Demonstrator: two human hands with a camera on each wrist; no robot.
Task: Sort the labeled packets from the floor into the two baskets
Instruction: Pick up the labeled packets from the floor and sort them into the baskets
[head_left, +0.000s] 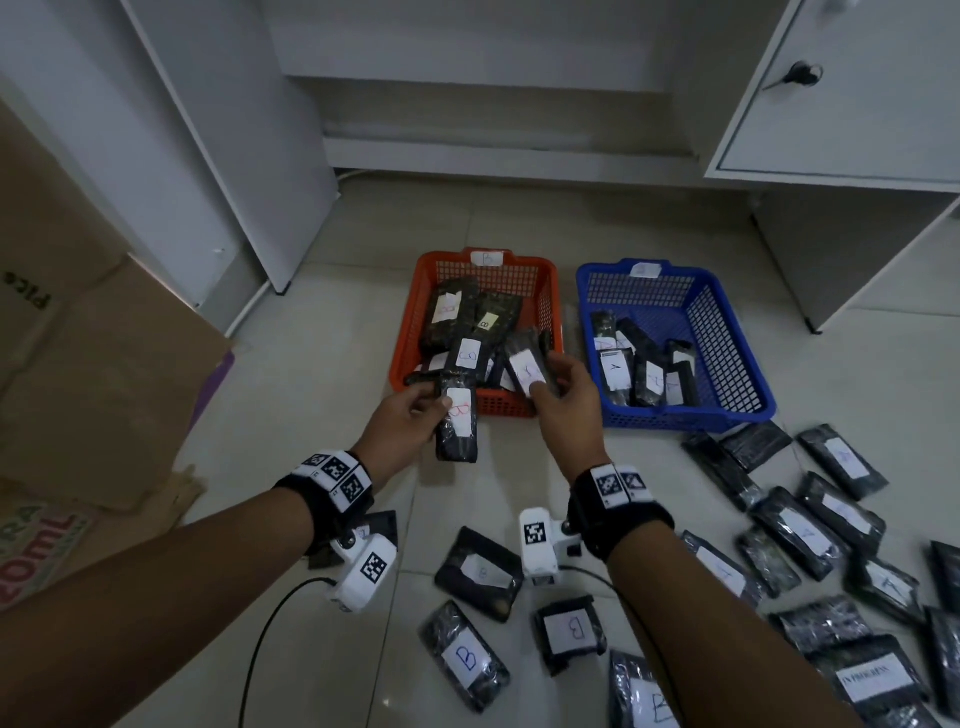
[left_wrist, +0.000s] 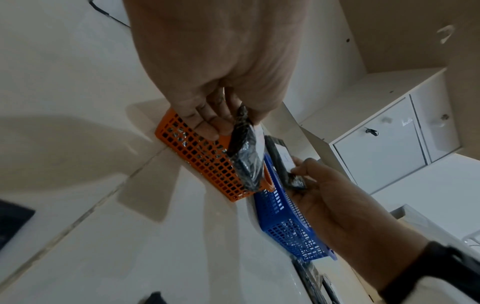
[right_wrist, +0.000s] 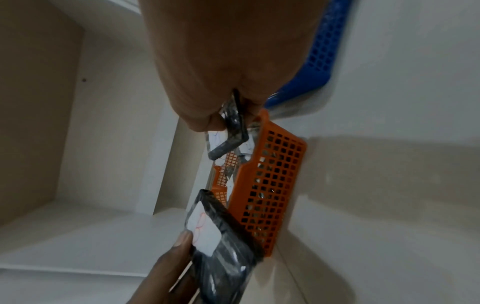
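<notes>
My left hand (head_left: 410, 423) grips a black packet with a red "B" label (head_left: 458, 423) just in front of the orange basket (head_left: 550, 296). In the left wrist view this packet (left_wrist: 245, 156) hangs from my fingers over the orange basket (left_wrist: 205, 162). My right hand (head_left: 563, 397) pinches another black packet with a white label (head_left: 527, 366) above the orange basket's front right corner; its letter is unclear. The blue basket (head_left: 727, 332) stands to the right, with several "A" packets inside. The orange basket holds several "B" packets. The right wrist view shows the pinched packet (right_wrist: 231, 131).
Many loose labeled packets (head_left: 810, 525) lie on the tiled floor at lower right, and a few "B" packets (head_left: 465, 657) lie near my wrists. Cardboard (head_left: 88, 374) leans at the left. White cabinets (head_left: 841, 88) stand behind the baskets.
</notes>
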